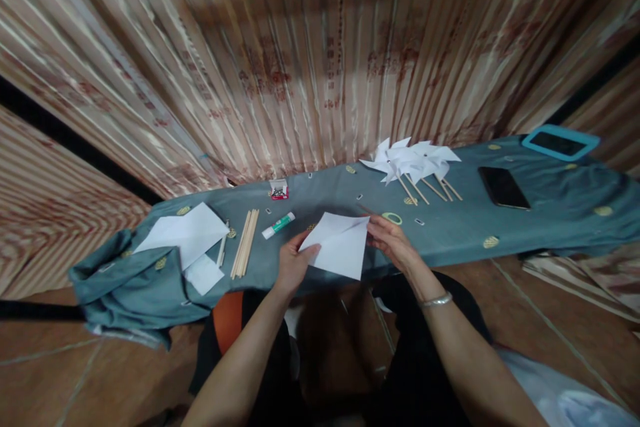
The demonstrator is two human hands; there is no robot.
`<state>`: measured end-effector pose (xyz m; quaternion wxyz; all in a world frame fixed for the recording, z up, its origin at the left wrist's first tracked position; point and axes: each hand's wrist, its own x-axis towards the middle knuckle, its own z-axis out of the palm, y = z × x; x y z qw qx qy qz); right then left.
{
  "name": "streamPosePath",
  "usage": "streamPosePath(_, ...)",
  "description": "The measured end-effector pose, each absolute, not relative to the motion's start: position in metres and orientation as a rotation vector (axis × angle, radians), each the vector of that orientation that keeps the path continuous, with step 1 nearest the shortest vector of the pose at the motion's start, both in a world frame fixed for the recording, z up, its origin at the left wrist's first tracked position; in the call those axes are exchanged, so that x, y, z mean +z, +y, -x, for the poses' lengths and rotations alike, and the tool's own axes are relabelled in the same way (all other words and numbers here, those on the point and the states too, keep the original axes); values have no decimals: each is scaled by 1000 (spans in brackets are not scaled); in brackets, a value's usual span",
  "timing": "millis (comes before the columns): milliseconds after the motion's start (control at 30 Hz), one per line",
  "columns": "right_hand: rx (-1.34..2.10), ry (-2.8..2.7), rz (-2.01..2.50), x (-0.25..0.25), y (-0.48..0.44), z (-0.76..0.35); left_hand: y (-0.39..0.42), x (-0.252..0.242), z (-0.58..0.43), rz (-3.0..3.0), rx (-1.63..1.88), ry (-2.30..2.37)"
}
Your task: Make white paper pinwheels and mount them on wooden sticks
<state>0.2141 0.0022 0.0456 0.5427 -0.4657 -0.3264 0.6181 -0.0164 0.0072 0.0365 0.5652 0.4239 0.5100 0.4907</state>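
Note:
My left hand (294, 260) pinches the left side of a white square sheet of paper (337, 250), its thumb lying on top. The sheet is held up over the near edge of the cloth-covered table, with a crease or slit near its top right corner. At that right edge, the fingers of my right hand (393, 240) are closed on the paper. Just beyond them shows a green ring-shaped handle (392, 218), seemingly of scissors, partly hidden by the hand. Left of the paper lie a glue stick (279, 225) and several wooden sticks (245, 244).
Several white paper pinwheels (413, 159) on sticks lie at the back right. Beyond them are a dark phone (503, 187) and a blue-framed tablet (560, 143). A small red box of pins (279, 189) stands mid-table. White paper sheets (193, 230) and a pen (222, 250) lie left.

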Motion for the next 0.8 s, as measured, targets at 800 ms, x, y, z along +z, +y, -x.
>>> streamPosePath(800,-52,-1868,2277,30,15,-239,44,45,21,-1132,1337,1351)
